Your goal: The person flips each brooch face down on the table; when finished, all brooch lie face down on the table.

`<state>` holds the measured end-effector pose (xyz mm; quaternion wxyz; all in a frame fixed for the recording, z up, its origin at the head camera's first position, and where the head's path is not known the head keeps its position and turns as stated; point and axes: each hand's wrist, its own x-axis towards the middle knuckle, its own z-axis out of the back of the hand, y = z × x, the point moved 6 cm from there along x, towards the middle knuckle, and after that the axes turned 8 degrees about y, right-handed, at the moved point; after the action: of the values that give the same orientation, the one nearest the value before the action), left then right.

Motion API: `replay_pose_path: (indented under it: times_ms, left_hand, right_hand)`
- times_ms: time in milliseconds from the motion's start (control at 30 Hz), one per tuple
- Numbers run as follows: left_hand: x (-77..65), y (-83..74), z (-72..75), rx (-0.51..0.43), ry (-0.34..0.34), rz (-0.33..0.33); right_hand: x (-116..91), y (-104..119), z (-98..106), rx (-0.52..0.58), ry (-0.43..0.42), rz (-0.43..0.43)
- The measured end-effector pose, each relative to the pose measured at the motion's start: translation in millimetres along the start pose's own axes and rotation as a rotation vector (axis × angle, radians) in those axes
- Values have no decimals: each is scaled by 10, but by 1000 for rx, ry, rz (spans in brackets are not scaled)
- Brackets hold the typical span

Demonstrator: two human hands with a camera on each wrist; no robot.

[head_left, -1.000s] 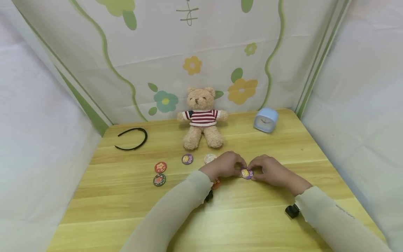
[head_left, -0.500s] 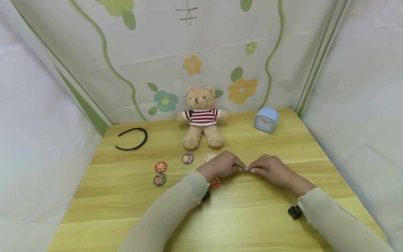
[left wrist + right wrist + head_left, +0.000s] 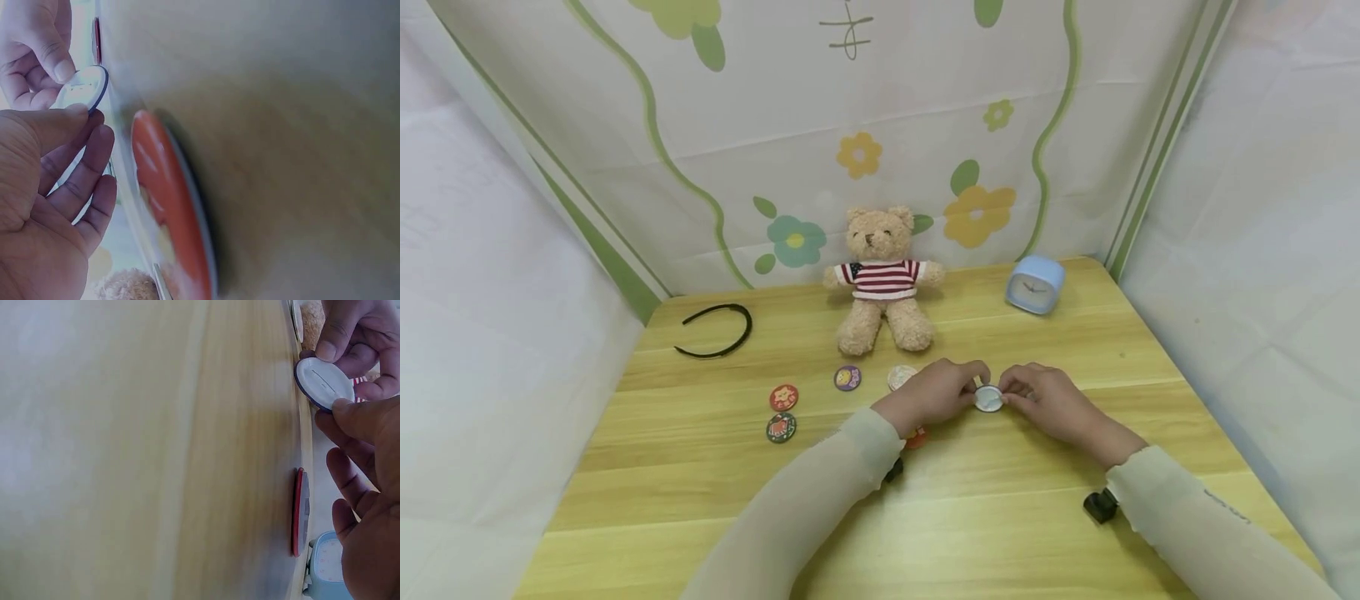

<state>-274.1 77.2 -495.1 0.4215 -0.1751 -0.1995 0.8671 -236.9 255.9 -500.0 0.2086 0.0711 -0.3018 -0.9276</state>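
Both hands hold one round button badge (image 3: 988,398) above the table, its white back with a pin line turned up toward the head camera. My left hand (image 3: 936,390) pinches its left edge between thumb and fingers. Its right edge is pinched by my right hand (image 3: 1048,404). In the right wrist view the badge back (image 3: 325,383) shows a dark rim. Under my left wrist lies an orange-red badge (image 3: 917,437), partly covered; it looms large in the left wrist view. A pale badge (image 3: 901,377) lies just behind that forearm.
A purple badge (image 3: 847,378), a red badge (image 3: 783,397) and a green badge (image 3: 781,427) lie to the left. Another red-edged badge (image 3: 300,512) shows near the right hand. Behind are a teddy bear (image 3: 883,279), a blue clock (image 3: 1034,285) and a black headband (image 3: 747,329).
The badge between the hands has been flipped: its purple picture side faced up first, then it was edge-on, and now its white back shows. The hands have barely shifted.
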Motion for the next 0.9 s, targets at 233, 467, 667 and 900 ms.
replay_pose_path:
  times_ms: [233, 467, 667, 900]
  left_hand:
    - [-9, -39, 6, 7, 21, 11]
    - [34, -67, -24, 51, 58, 45]
    - [49, -61, -52, 53, 64, 43]
    - [63, -60, -57, 94, 63, 30]
  right_hand:
    - [8, 3, -22, -9, 33, 27]
    - [-14, -8, -9, -44, 61, 46]
    - [-5, -13, -8, -70, 79, 97]
    - [6, 10, -13, -126, 85, 154]
